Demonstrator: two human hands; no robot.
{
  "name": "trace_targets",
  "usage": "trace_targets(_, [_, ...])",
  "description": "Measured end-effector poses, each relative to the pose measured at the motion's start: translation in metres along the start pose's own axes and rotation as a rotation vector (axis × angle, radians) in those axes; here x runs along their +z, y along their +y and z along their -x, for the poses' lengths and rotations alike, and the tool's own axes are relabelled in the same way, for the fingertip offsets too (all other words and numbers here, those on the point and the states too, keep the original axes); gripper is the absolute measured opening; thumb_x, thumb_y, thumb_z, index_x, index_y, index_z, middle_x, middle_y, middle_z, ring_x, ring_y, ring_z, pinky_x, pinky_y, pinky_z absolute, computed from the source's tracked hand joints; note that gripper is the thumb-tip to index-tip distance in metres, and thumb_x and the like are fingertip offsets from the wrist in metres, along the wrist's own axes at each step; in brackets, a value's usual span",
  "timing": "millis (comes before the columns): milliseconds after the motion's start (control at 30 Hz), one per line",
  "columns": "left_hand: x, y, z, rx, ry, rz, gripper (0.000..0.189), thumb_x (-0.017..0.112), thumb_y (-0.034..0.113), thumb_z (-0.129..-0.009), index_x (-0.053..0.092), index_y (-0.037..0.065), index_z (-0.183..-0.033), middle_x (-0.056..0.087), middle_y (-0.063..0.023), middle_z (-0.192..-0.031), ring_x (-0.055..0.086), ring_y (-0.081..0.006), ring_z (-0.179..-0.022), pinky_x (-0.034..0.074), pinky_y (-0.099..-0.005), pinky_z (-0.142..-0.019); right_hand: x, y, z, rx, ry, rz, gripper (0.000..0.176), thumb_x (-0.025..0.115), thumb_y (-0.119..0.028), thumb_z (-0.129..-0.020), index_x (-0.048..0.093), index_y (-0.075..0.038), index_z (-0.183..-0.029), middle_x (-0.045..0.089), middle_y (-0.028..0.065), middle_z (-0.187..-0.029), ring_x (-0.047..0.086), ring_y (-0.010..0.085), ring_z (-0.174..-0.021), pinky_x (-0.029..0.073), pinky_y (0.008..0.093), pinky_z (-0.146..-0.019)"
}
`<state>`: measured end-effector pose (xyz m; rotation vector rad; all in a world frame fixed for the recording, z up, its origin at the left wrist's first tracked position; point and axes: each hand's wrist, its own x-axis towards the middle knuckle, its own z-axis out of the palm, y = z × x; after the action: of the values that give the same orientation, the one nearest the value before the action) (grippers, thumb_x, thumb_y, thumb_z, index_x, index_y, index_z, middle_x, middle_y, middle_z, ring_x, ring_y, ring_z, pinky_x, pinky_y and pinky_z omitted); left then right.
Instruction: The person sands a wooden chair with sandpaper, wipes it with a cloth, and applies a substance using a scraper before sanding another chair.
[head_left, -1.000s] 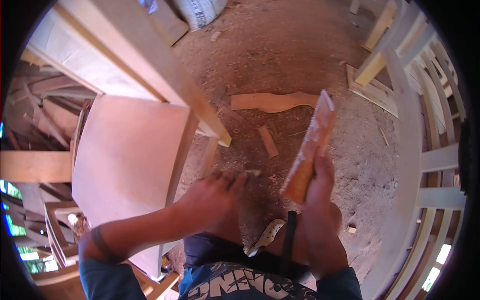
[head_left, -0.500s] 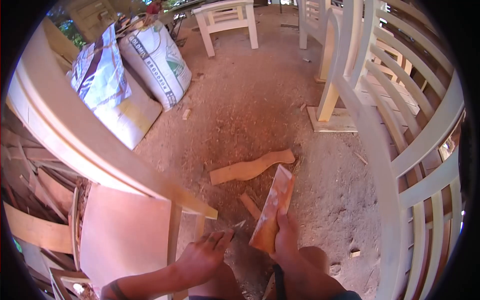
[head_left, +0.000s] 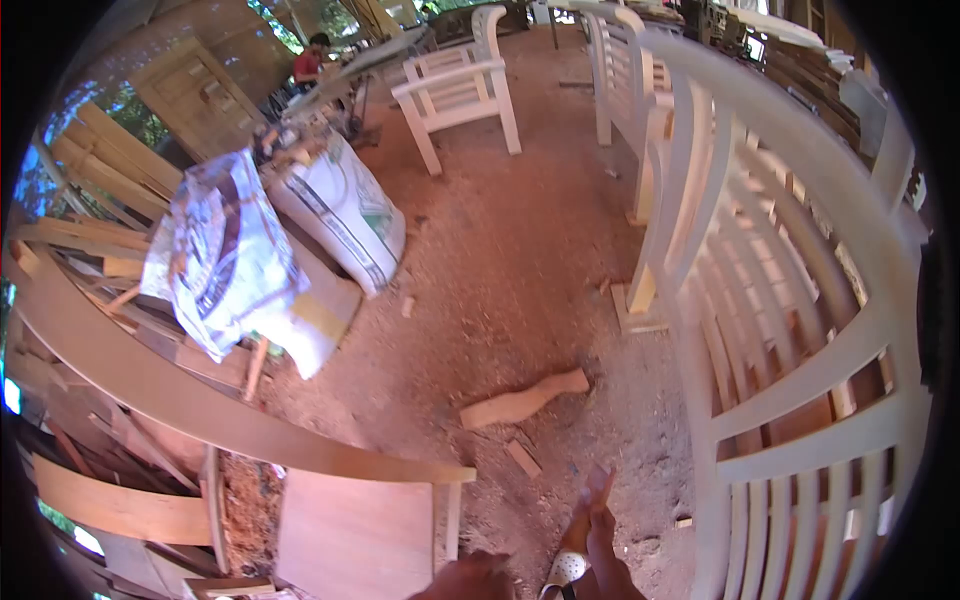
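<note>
At the bottom edge, my right hand [head_left: 606, 548] is closed round a narrow wooden block [head_left: 577, 527], which now shows mostly edge-on with a pale upper end. My left hand [head_left: 466, 578] is a closed, blurred shape, cut off by the frame. The small pointed blade seen in it earlier is hidden now. Just left of that hand stands a flat pale panel [head_left: 355, 530] under a long curved wooden rail [head_left: 220, 410]. A wavy cut piece of wood [head_left: 525, 402] lies on the ground ahead, with a small offcut [head_left: 523, 458] nearer to me.
A slatted pale wooden bench [head_left: 800, 440] fills the right side. Stuffed sacks [head_left: 345, 210] and scrap wood [head_left: 110, 250] are on the left. An armchair frame [head_left: 460, 95] stands ahead. A person in red [head_left: 308, 65] is far back. A white dotted shoe [head_left: 566, 570] is below my hands.
My view has tilted up, so both hands sit lower in the frame and more of the background shows. The block has turned from its broad face to nearly edge-on.
</note>
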<state>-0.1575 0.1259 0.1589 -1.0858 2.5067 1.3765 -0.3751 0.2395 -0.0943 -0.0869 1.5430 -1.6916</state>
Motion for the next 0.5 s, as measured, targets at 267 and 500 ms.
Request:
trace_targets(267, [-0.127,0.154,0.054,-0.109,0.136,0.185,0.038,0.053,0.007,-0.078,0.060,0.004,-0.115,0.062,-0.0245,-0.100,0.059,-0.0407,-0.093,0.048,-0.0441,-0.082,0.066,-0.175,0.061,0.088,-0.003,-0.020,0.033,0.057,-0.034,-0.090,0.059,-0.001,-0.094,0.056,0.0001,-0.078,0.052,0.0090,-0.070,0.043,0.0258,-0.057])
trace_targets(500, [-0.215,0.168,0.005,-0.252,0.296,0.332,0.032,0.048,0.022,-0.093,0.057,0.001,-0.116,0.060,-0.0233,-0.108,0.058,-0.0357,-0.101,0.045,-0.0417,-0.087,0.200,-0.322,-0.048,-0.115,-0.196,0.173,0.035,0.059,-0.037,-0.090,0.060,-0.002,-0.094,0.058,-0.0001,-0.080,0.055,0.0096,-0.072,0.046,0.0253,-0.061])
